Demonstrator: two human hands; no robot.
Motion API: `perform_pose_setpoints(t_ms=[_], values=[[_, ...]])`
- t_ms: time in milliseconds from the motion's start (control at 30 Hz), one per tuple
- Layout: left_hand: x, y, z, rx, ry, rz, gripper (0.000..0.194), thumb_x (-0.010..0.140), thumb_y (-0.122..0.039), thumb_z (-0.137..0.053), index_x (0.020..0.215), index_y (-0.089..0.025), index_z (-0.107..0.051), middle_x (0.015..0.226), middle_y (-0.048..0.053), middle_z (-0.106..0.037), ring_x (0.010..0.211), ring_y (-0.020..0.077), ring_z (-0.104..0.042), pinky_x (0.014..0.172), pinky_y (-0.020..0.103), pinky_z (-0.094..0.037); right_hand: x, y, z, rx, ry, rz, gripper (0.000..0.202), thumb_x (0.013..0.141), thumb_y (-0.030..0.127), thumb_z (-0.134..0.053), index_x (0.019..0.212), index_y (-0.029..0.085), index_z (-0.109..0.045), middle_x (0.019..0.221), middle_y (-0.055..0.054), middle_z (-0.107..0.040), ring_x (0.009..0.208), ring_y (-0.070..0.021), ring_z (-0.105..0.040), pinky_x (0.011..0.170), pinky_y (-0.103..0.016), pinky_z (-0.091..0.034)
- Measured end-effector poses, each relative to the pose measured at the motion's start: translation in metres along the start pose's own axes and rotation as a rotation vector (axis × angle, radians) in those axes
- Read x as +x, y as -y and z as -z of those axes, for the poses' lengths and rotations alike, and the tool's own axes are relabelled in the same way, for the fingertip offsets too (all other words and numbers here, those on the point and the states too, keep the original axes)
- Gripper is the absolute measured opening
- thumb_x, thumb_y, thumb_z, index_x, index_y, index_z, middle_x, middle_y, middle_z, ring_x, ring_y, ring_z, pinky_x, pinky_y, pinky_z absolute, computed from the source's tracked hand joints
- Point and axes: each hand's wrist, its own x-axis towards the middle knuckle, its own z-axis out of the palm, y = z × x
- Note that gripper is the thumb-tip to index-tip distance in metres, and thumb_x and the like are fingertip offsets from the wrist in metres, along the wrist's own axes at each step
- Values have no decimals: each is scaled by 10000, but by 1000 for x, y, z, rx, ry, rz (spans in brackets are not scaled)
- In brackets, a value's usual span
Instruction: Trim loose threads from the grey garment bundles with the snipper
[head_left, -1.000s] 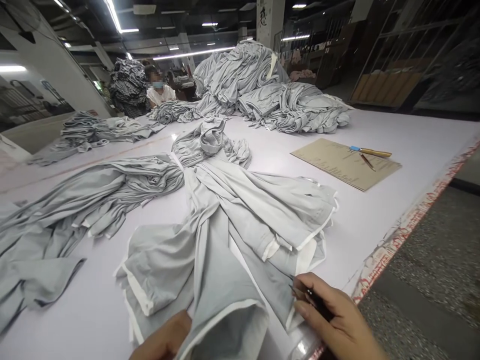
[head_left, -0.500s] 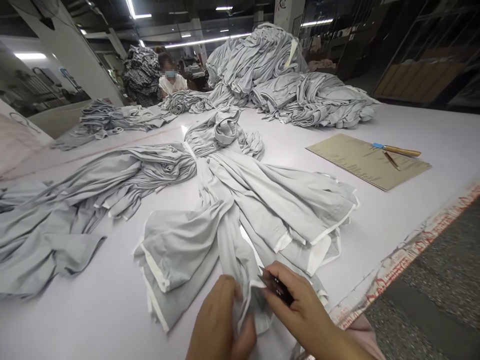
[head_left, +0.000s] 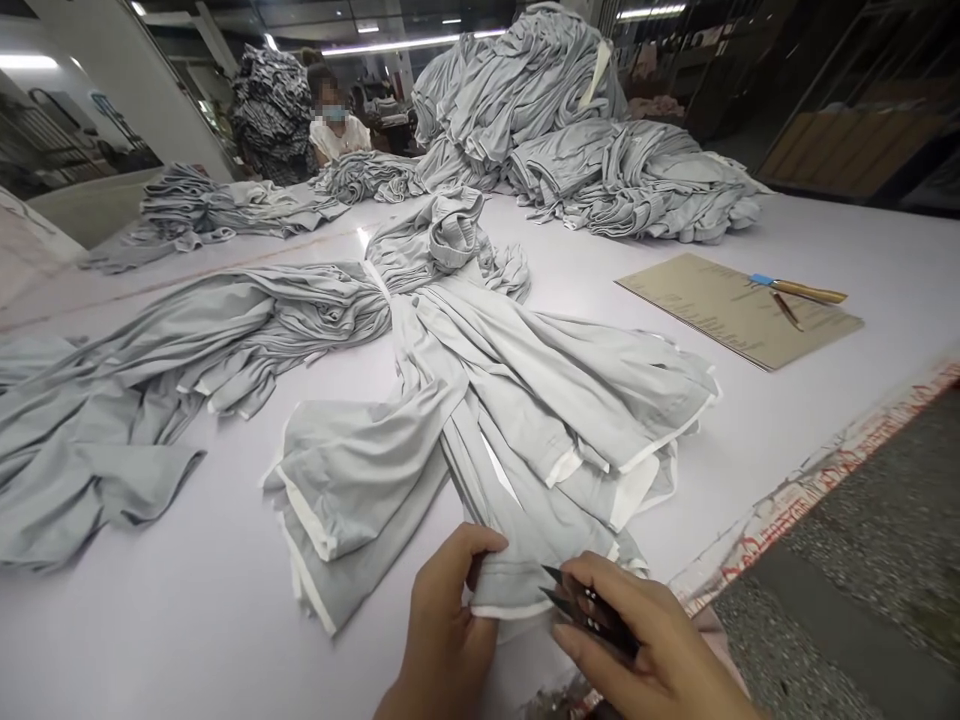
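Note:
Pinched in my left hand is the white-edged hem of a light grey garment. Dark thread snips sit in my right hand, blades apart and pointing left at the hem, close to it. The garment belongs to a bundle of grey garments fanned toward me and gathered at a white tie. Its white-edged panels spread left and right of my hands. Part of the snips is hidden by my right fingers.
Large heaps of grey garments lie at the back, with more grey cloth on the left. A brown card holds a wooden-handled tool at right. The table edge runs down the right side. A masked person is behind.
The hem between my hands has been spread flatter, and its white edge now shows. My right hand has shifted slightly right and down, with the snips' blades wider apart. The view tilted down slightly.

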Motion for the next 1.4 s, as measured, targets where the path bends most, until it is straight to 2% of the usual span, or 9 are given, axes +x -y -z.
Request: perform_pose_setpoints(t_ms=[167,367,633,767,967,1100,1200,1300,1400], values=[[-2,-1,-2,-7,34,-21,349,710,-9,-447,938,-269,-499,679,-70,-551,602,109,-543,545,171,-439,7,11,-6,-31,11,132,116,900,323,-497,902,261,-594,667,21,-661,565,-167,-628,527,-219,-449],[-4,-1,-4,-25,-12,-23,254,791,-63,-474,926,-277,-499,654,-73,-537,592,103,-540,536,165,-436,8,10,-9,-80,101,61,228,984,291,-407,787,231,-504,636,44,-593,570,-135,-601,522,-208,-387],[-2,-1,-4,-4,-60,-159,211,818,-68,-492,940,-240,-504,717,-41,-581,605,99,-569,564,169,-475,5,8,-12,-119,45,42,173,980,300,-432,825,237,-477,626,60,-569,543,-131,-580,506,-207,-361],[-4,-1,-4,3,-48,-141,233,813,-48,-507,946,-239,-507,740,-25,-603,649,117,-592,597,188,-493,5,6,-13,-118,-5,23,201,990,328,-394,845,235,-498,598,47,-579,509,-145,-578,489,-215,-384],[-3,-2,-6,-34,-94,-140,235,801,-53,-523,939,-242,-523,706,-32,-594,630,120,-587,563,185,-472,6,13,-10,-57,15,70,169,955,309,-445,821,254,-532,625,44,-634,533,-153,-630,498,-211,-424],[-6,-1,-5,-86,-79,-68,228,784,-58,-554,914,-245,-542,694,-43,-586,624,118,-565,565,185,-462,6,13,-11,-48,32,29,241,967,344,-404,799,252,-551,624,27,-626,544,-163,-622,523,-222,-442],[-12,1,-5,-144,-31,62,261,724,-26,-553,880,-235,-559,700,-43,-577,626,122,-543,574,193,-459,7,8,-14,-8,28,34,165,899,397,-492,828,259,-547,594,34,-581,496,-164,-564,479,-222,-422],[-12,2,-3,-208,-45,204,273,697,-19,-550,861,-236,-548,702,-47,-555,623,119,-519,583,190,-448,12,1,-17,4,18,52,87,833,304,-551,899,248,-539,592,52,-532,493,-145,-509,481,-210,-399],[-3,-1,5,-225,-58,233,155,754,-94,-588,841,-223,-586,784,-9,-567,700,136,-529,639,209,-438,23,-5,-14,31,-48,31,85,844,196,-468,875,225,-541,604,51,-496,515,-128,-481,501,-203,-378]])
